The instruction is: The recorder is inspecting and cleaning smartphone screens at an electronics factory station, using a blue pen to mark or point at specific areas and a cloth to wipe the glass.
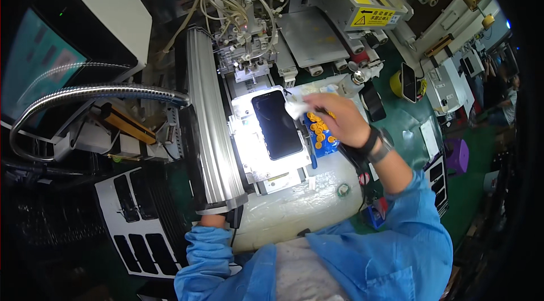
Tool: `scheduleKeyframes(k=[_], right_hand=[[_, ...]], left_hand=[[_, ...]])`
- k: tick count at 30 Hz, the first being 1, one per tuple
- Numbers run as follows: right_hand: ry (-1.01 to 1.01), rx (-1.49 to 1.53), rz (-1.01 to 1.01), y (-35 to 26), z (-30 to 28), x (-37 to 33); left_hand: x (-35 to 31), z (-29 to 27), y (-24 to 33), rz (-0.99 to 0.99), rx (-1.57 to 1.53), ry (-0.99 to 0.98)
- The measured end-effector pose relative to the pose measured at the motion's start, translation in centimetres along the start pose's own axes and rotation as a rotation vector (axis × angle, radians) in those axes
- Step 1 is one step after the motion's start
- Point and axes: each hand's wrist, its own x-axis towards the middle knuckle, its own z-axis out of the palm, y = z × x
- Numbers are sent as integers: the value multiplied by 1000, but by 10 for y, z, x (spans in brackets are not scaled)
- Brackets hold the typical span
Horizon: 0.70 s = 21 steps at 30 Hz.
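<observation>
Small crumpled white cloth wipe (296,109) is touching top right corner of flat black glossy phone (276,124), which is lying face-up in lit white fixture (256,156).

Yellow warning label (372,16) — teal monitor (35,69) left

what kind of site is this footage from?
Most likely an electronics assembly line station. A dark phone sits in a backlit fixture under a tube-fed dispensing machine; the right hand holds a white wipe, and trays of black parts lie nearby.
</observation>
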Motion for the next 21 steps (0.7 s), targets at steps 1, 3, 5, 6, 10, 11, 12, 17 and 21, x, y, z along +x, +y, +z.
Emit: scheduleKeyframes(k=[1, 3, 5, 6, 10, 11, 12, 17, 21], right_hand=[[30, -76, -123, 6, 10, 18], [-60, -116, -166, 9, 21, 49], [-54, -177, -252, 15, 31, 67], [-56, -177, -253, 17, 38, 68], [-128, -197, -254, 9, 47, 51], [-146, -188, -218, 0, 46, 39], [-235, -168, -170, -13, 40, 25], [-368, -182, -244, -59, 14, -31], [-200, -97, -182, -28, 18, -7]], left_hand=[[0, 3, -3, 0, -1, 2], [-1, 12, -9, 5, -26, -1], [-2, 18, -14, 2, -35, -14], [-2, 18, -14, -2, -37, -13], [-1, 18, -13, -27, -116, 8], [-3, 18, -15, -34, -121, 7], [-4, 18, -17, -52, -78, -4], [-1, 13, -12, -106, -54, -43], [-5, 21, -19, -119, -101, -20]])
